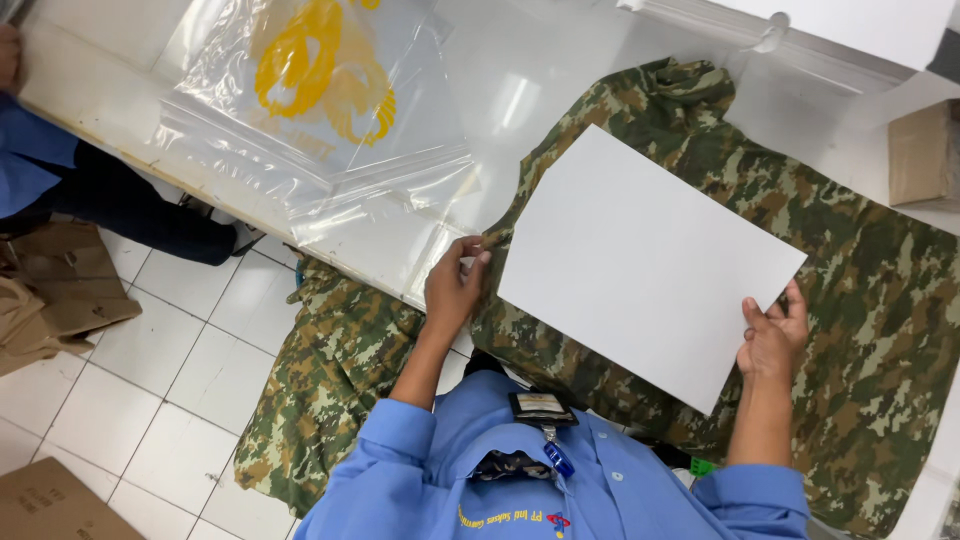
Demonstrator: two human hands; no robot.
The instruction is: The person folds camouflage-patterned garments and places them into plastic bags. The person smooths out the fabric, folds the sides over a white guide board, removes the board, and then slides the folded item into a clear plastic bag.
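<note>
A camouflage garment (860, 260) in green, tan and brown lies spread on the white table (520, 90), with one part hanging over the near edge toward the floor. A plain white rectangular board (645, 255) lies on top of the garment. My left hand (455, 285) pinches the garment's fabric at the board's left corner. My right hand (775, 335) grips the board's right corner, thumb on top.
A stack of clear plastic bags (330, 110) with a yellow print lies on the table's left. A brown cardboard box (920, 155) sits at the right edge. Another person in blue (40, 160) stands at far left. Cardboard pieces (50, 290) lie on the tiled floor.
</note>
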